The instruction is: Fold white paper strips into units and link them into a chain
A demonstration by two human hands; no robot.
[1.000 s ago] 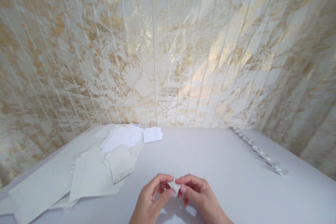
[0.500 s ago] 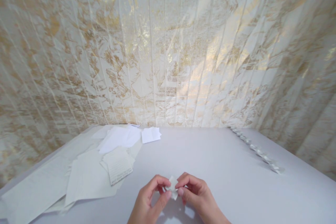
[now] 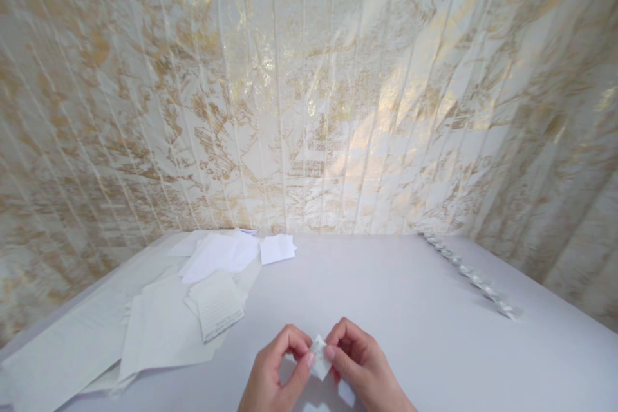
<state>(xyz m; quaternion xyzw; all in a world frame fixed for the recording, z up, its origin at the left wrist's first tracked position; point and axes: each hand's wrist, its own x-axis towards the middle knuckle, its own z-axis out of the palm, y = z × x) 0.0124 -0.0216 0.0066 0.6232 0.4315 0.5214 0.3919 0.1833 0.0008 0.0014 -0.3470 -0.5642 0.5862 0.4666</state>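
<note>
Between my two hands is a small folded piece of white paper, pointed at its top and bottom, raised a little over the white table. My left hand pinches its left edge between thumb and forefinger. On the opposite edge, the thumb and forefinger of my right hand are closed in the same kind of pinch. Fingertips cover both sides of the paper, so the finer folds there are hidden.
Loose white sheets overlap on the left of the table, with a stack of smaller ruled slips on top. Folded white paper lies at the back. Small folded paper pieces form a diagonal row at right. A patterned curtain hangs behind.
The folded paper has turned and shifted slightly down, now showing a more even diamond outline. Both hands keep their pinch, with the fingers a little repositioned. Everything else lies as before.
</note>
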